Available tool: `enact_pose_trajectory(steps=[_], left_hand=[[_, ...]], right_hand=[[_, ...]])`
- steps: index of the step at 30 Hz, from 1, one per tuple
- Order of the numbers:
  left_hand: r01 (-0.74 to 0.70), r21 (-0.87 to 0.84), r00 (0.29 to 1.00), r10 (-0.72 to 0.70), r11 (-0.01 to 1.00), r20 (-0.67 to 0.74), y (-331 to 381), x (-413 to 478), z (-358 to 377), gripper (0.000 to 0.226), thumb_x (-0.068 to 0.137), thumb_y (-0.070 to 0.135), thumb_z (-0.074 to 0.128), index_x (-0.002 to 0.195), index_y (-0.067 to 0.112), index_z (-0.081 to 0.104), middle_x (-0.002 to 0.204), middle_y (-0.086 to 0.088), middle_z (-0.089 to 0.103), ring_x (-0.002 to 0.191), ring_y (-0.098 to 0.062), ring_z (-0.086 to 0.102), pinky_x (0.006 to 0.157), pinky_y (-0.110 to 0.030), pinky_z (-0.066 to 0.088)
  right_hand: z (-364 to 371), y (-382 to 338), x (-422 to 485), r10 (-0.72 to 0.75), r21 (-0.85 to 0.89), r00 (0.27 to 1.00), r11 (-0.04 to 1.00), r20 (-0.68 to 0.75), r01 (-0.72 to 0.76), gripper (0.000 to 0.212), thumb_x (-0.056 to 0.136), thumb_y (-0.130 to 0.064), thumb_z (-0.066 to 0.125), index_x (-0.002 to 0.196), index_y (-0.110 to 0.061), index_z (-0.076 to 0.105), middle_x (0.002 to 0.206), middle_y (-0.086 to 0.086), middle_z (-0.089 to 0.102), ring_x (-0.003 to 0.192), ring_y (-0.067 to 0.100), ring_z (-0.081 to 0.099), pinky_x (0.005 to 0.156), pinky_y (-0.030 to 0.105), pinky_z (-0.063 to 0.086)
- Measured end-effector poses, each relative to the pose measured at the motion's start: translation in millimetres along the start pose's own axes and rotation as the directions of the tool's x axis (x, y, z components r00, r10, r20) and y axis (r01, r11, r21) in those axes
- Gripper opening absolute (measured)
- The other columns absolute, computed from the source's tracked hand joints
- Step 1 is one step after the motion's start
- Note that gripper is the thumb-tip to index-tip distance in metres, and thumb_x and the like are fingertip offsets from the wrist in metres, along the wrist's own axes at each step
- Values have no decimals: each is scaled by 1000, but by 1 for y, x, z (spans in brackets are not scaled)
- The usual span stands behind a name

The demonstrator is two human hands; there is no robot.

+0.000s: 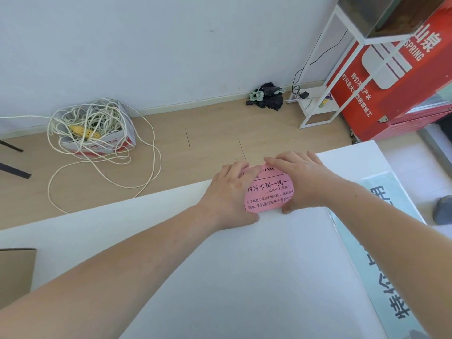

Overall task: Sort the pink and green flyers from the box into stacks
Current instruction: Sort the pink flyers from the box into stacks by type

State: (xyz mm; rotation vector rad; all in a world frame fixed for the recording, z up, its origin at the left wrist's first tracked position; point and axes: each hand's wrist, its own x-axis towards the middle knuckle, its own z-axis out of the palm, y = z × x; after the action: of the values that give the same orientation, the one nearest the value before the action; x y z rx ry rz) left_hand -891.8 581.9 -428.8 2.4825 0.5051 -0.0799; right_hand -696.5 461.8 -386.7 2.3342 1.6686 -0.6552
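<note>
A pink flyer stack (267, 192) with black print lies near the far edge of the white table (220, 277). My left hand (230, 192) presses against its left side, thumb at the near corner. Against the right side rests my right hand (300, 182), fingers reaching over the far edge. Both hands clasp the pink stack between them. No green flyer is in view. A corner of the brown cardboard box (14, 272) shows at the left edge.
Beyond the table on the wood floor stands a carton full of tangled white cord (97, 133). A dark cloth heap (267, 95) lies by the wall. A white metal rack (325, 94) and a red cooler (396, 77) stand at the right.
</note>
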Motion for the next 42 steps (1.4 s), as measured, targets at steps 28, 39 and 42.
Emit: enact_pose_trajectory(steps=[28,39,42], left_hand=[[256,-467,936,-338,847,-101,-25,-276,-134,38,93,38,69,130,38,60,122,20,62,105,7,62,96,-28,53],[301,-605,762,-568,737,-312,-61,-450,-195,29,92,32,67,121,33,64,119,16,66,111,-4,62,99,-34,53],[317,-675,728,-627,667,-277,-82,-486,-186,25,94,27,66,117,37,65,114,19,66,101,3,64,92,-26,55]], right_hand=[[-45,-290,-70,38,578,977,811,-211,94,27,94,-39,68,119,-29,70,108,-16,71,101,2,67,84,28,57],[-29,-507,-98,-40,783,952,558,-305,274,18,93,-23,65,79,-30,73,67,-19,66,63,5,56,62,28,44],[-21,-532,-102,-70,755,948,588,-312,292,8,93,-29,69,91,-30,77,83,-13,75,75,5,67,67,25,47]])
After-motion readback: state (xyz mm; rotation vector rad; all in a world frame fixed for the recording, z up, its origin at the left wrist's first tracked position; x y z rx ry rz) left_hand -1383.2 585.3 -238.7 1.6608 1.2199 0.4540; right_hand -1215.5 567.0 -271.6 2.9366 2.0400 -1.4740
